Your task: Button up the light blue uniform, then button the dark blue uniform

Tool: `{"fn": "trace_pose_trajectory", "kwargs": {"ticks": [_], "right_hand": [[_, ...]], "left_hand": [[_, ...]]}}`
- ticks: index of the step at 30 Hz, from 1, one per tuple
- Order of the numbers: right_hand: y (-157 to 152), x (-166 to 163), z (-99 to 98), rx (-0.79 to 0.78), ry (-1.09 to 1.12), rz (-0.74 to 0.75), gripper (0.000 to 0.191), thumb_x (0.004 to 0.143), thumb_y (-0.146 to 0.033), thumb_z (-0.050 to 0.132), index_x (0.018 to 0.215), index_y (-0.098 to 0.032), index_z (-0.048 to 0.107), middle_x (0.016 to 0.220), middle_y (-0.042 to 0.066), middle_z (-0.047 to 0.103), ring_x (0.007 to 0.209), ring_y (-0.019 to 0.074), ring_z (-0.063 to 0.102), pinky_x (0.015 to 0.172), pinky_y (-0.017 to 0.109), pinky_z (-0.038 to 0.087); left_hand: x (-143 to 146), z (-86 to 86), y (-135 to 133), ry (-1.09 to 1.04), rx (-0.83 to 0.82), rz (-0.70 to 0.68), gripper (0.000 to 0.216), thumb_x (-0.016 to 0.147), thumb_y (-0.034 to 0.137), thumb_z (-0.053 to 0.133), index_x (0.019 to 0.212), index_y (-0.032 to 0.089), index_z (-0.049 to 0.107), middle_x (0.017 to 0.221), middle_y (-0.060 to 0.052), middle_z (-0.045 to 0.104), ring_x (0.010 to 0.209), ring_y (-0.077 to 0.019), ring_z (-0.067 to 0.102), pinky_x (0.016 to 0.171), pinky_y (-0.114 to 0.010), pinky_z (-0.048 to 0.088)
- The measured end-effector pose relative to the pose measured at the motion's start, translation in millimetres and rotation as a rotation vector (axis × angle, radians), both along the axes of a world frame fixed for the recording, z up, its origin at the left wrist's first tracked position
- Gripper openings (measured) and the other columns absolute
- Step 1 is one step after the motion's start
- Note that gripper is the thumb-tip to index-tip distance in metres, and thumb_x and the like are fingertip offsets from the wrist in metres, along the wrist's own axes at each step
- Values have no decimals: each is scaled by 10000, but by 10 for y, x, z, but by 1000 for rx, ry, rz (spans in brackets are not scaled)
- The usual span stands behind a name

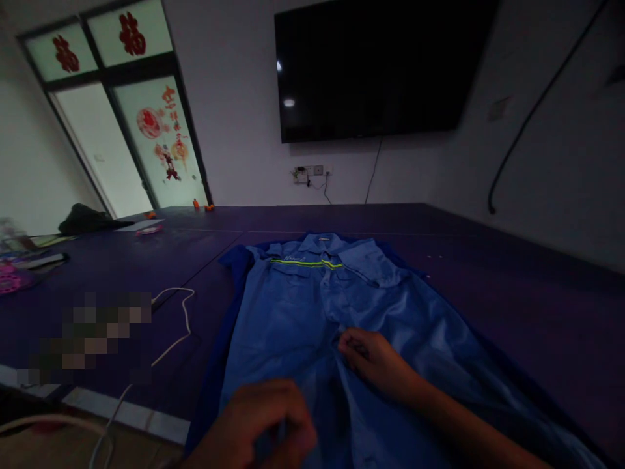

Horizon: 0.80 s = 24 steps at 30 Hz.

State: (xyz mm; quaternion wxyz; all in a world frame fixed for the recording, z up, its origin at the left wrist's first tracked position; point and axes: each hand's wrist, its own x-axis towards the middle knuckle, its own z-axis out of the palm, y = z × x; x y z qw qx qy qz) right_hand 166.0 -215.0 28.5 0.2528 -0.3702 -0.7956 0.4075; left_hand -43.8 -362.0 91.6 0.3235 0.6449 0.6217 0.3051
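Observation:
A blue short-sleeved work shirt (278,312) with a yellow-green stripe across the chest lies spread out, collar at the far end. Darker blue fabric (234,280) shows beneath it along both sides. My right hand (368,355) is closed on the shirt's front edge, near the middle of the button line, fingertips pinching the cloth. Closer to me, my left hand (268,420) hovers over the lower left of the shirt, blurred, with fingers curled; whether cloth is between them cannot be made out.
The shirt rests on a purple table (488,280). A white cable (188,312) loops at the left, beside a pixelated patch. A pink object (14,279) and a dark cloth heap (85,218) lie farther left. A large screen (381,71) hangs on the wall.

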Motion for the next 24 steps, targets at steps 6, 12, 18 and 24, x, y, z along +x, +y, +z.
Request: {"fn": "trace_pose_trajectory", "kwargs": {"ticks": [6,12,18,24], "right_hand": [[10,5,0,130,9,-27,193,853,-307,433,783,-168,547,662,2,582,584,127,529,531,222,389],[-10,-13,24,201,-20,-88,183,860,-276,420,811,-165,557,695,13,602,623,136,553,570,230,394],[-33,-33,47,215,-42,-126,163,856,-264,438,803,-172,562,677,5,599,612,128,550,559,221,385],[-47,-29,67,249,-41,-136,132,847,-246,454,813,-180,563,700,9,611,615,125,546,569,228,392]], "left_hand": [[523,-34,1121,189,189,-125,469,814,511,394,504,176,502,481,-4,471,490,-117,379,509,-265,216],[507,-385,1424,20,92,-186,457,781,527,419,499,168,435,488,39,380,493,-88,345,491,-234,218],[395,-460,1384,-263,-173,-199,445,680,589,497,550,169,435,459,74,348,456,-63,274,463,-224,181],[383,-359,1328,-384,-329,-195,284,674,422,526,576,158,492,452,66,418,413,-56,309,431,-220,160]]}}
